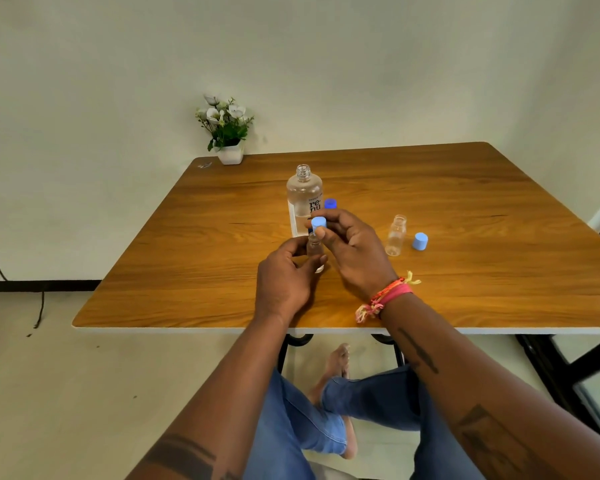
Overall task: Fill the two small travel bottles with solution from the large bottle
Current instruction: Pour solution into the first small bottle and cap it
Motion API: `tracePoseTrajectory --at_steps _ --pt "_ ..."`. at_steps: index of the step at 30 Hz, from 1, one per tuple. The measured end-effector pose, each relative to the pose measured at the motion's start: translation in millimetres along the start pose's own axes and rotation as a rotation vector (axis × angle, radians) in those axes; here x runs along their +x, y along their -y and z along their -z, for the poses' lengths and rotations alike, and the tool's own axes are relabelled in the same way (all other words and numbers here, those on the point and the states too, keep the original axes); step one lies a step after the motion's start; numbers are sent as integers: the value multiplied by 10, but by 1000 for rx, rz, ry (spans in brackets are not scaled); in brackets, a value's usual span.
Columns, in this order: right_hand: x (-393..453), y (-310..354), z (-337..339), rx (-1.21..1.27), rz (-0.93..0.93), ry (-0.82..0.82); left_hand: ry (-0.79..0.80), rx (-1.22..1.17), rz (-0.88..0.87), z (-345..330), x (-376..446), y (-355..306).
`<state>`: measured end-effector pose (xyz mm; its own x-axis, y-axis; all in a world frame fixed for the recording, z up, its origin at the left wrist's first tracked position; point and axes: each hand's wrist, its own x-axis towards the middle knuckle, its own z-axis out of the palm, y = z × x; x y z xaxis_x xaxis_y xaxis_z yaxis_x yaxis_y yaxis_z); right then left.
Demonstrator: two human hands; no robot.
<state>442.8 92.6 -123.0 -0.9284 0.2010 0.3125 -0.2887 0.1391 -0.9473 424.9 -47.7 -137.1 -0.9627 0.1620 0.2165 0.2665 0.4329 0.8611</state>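
The large clear bottle [303,195] stands uncapped at the table's middle, partly full, with its dark blue cap [330,203] just behind to the right. My left hand [284,277] grips a small clear travel bottle [314,249] upright on the table. My right hand [354,249] pinches a light blue cap [319,223] just above that bottle's open neck. A second small travel bottle [396,235] stands uncapped to the right, and its light blue cap [420,241] lies beside it.
The wooden table [187,271] has a white potted flower [227,133] at its far left corner. My crossed legs in jeans [326,420] show under the near edge. A dark frame [575,368] stands at the right, and a cable [39,306] lies on the floor at the left.
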Motion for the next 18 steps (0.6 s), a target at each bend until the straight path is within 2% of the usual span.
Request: tracePoseTrajectory --at_steps 8,12,18 --pt "38 29 0 12 -43 116 0 10 -15 6 3 -10" --pt "3 -18 14 52 -84 87 4 10 -15 -3 5 -2" --pt "34 -25 7 -25 -84 26 7 13 -4 -1 15 12"
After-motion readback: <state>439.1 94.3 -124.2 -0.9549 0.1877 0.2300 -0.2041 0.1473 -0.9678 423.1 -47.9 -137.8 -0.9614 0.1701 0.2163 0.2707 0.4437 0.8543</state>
